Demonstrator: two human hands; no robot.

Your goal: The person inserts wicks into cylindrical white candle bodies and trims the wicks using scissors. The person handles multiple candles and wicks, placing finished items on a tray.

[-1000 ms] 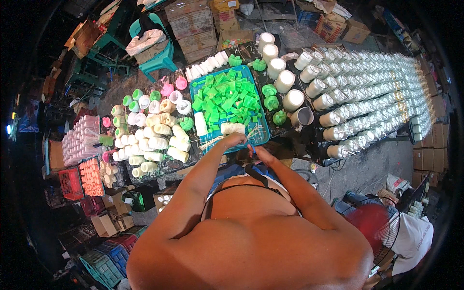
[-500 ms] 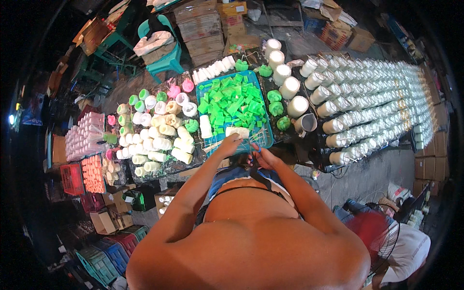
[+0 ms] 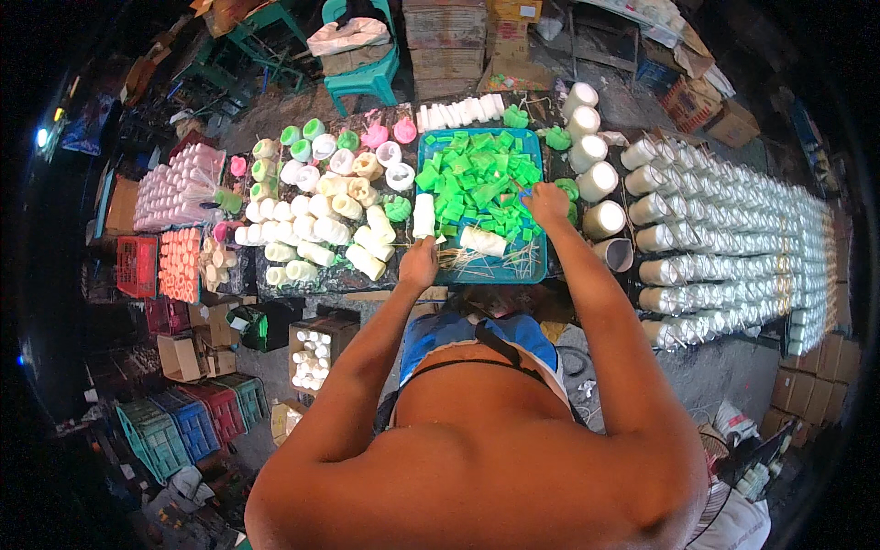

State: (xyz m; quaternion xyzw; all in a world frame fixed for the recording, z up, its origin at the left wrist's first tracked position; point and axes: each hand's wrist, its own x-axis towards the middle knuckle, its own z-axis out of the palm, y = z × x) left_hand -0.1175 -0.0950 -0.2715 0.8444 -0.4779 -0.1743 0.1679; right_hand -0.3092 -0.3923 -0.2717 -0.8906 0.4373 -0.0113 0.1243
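Observation:
A blue tray point(image 3: 543, 266) full of green wax-like chunks point(image 3: 477, 174) lies in front of me. At its near left corner my left hand point(image 3: 419, 264) is closed, fingertips by a small pale bit. Just beyond those fingers stands a white cylinder point(image 3: 423, 216), looking like a candle. My right hand point(image 3: 550, 205) is over the tray's right side, fingers closed round something with a blue part point(image 3: 524, 197); its kind is hidden. Between the hands a cream cylinder point(image 3: 483, 241) lies on its side by thin pale sticks point(image 3: 495, 264), probably wicks.
Left of the tray are many white and cream cylinders point(image 3: 312, 215) and pink pieces point(image 3: 375, 136). To the right stand large white cylinders point(image 3: 599, 181) and dense rows of wicked white candles point(image 3: 706, 211). A teal chair point(image 3: 367, 78) and cartons point(image 3: 446, 46) are beyond the table.
My right hand has moved from the tray's near edge out to its right side. The left hand has let go of the cream cylinder, now lying in the tray, and shifted left.

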